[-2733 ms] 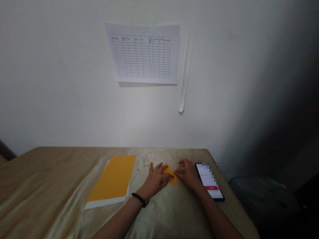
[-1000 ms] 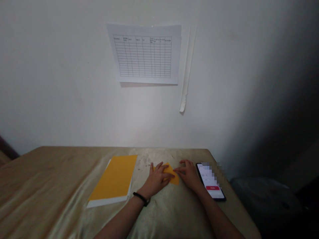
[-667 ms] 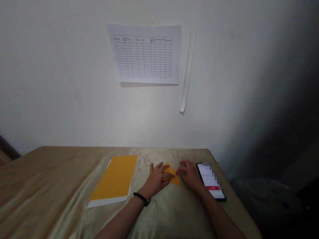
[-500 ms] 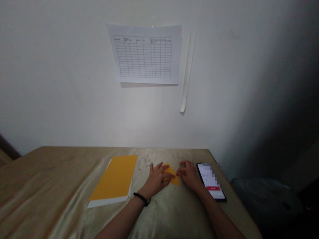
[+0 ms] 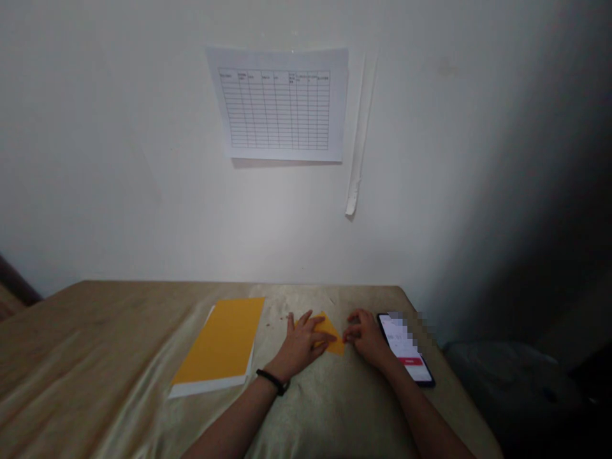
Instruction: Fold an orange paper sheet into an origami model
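A small folded piece of orange paper (image 5: 336,347) lies on the cloth-covered table, partly hidden under my left hand. My left hand (image 5: 303,341) rests flat on it with fingers spread, pressing it down; a black band circles the wrist. Just to the right, my right hand (image 5: 366,338) has loosely curled fingers set apart, their tips at the paper's right edge. Whether those tips touch the paper is hard to see, and no grip on it shows.
On the left lies a stack of orange sheets (image 5: 222,341) over white paper (image 5: 208,387). A phone (image 5: 408,371) with a lit screen lies right of my right hand. The beige cloth (image 5: 119,357) has wrinkles. A printed table sheet (image 5: 282,153) hangs on the wall behind.
My right hand has shifted slightly to the right, its fingertips moving from over the paper to its edge. My left hand and the paper look unmoved.
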The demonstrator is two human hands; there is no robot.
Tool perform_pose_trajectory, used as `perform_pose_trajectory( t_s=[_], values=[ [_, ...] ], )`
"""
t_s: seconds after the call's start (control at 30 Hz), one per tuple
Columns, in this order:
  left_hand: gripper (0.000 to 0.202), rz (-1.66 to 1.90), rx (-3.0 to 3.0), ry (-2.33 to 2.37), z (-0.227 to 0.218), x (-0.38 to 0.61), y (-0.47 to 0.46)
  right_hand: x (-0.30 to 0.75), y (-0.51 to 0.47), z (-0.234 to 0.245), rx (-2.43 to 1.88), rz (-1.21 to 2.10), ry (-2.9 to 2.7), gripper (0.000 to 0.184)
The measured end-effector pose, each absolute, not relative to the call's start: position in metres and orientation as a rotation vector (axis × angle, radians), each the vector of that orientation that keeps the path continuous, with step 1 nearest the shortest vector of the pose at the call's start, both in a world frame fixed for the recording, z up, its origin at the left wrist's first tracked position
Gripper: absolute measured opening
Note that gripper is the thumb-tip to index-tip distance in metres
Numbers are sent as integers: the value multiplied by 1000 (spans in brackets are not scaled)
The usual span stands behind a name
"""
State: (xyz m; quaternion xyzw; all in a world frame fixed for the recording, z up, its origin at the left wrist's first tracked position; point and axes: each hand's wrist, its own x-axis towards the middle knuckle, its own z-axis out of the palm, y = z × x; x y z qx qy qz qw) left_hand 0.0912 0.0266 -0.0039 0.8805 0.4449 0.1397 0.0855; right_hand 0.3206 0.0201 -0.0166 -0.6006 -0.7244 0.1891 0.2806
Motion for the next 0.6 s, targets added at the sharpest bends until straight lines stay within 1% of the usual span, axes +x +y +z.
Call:
perform_pose_trajectory(
  t_s=[0.13,0.3,0.5,0.6],
  values=[
    [28,412,2625,1333,-4,91,26,320,17,-16,-1598,511,-1955,19],
    [30,416,2616,1317,-7,90,27,318,16,-17,-1547,441,-1925,18],
    [45,528,2612,1364,-9,92,26,312,13,-12,-1535,390,-1926,25],
    [46,583,2599,1410,-9,93,26,307,7,-10,-1503,409,-2049,31]
  ],
)
